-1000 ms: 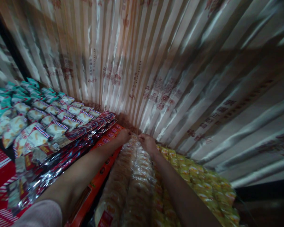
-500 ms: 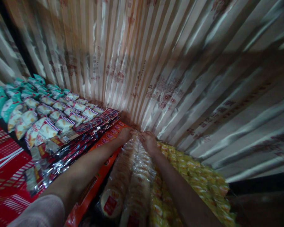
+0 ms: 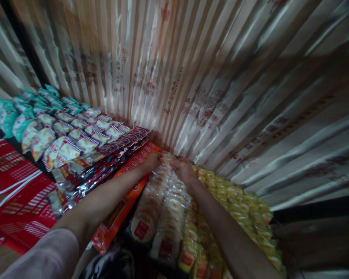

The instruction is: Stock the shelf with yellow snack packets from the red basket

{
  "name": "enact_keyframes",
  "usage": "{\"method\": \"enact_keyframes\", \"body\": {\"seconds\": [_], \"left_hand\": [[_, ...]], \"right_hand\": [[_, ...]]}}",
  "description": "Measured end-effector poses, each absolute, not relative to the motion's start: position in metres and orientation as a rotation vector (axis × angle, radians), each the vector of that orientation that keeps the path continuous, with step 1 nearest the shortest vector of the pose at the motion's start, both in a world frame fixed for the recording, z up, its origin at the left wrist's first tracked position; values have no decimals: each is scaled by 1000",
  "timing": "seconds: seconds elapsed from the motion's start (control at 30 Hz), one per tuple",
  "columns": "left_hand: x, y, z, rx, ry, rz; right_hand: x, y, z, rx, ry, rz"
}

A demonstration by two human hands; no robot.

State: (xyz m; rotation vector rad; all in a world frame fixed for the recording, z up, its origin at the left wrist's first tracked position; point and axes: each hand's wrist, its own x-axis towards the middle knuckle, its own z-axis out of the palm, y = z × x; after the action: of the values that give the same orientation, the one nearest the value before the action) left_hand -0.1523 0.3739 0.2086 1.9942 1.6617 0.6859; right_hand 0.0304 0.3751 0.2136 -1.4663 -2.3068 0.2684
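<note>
Two long rows of round, pale pastries in clear wrappers run away from me, a left row (image 3: 149, 205) and a right row (image 3: 171, 211), with red labels at the near ends. My left hand (image 3: 154, 160) is closed at the far end of the left row, its fingers on the wrapped pastries there. Close beside it, my right hand (image 3: 182, 168) has its fingers bent round the far end of the right row. Fingertips of both hands are partly hidden and blurred. Yellow packets (image 3: 235, 205) lie in rows to the right; an orange strip of packaging (image 3: 136, 186) lies to the left.
Dark red and silver packs (image 3: 101, 170), white snack bags (image 3: 66, 151) and teal bags (image 3: 26, 120) fill the left side. Red baskets (image 3: 26, 209) with white handles stand at the lower left. A pleated printed curtain (image 3: 151, 77) hangs right behind the goods.
The view has shifted, so the goods on the left sit further right and more of the red baskets shows. Both hands stay at the far ends of the pastry rows, with small finger movements.
</note>
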Motion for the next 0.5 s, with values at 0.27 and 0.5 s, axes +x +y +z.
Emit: {"method": "enact_keyframes", "body": {"seconds": [0.27, 0.5], "left_hand": [[-167, 280, 230, 1936, 1707, 1014], [-153, 126, 174, 1565, 1794, 1218]], "right_hand": [[13, 286, 254, -1323, -2022, 348], [-22, 131, 225, -1383, -1691, 739]]}}
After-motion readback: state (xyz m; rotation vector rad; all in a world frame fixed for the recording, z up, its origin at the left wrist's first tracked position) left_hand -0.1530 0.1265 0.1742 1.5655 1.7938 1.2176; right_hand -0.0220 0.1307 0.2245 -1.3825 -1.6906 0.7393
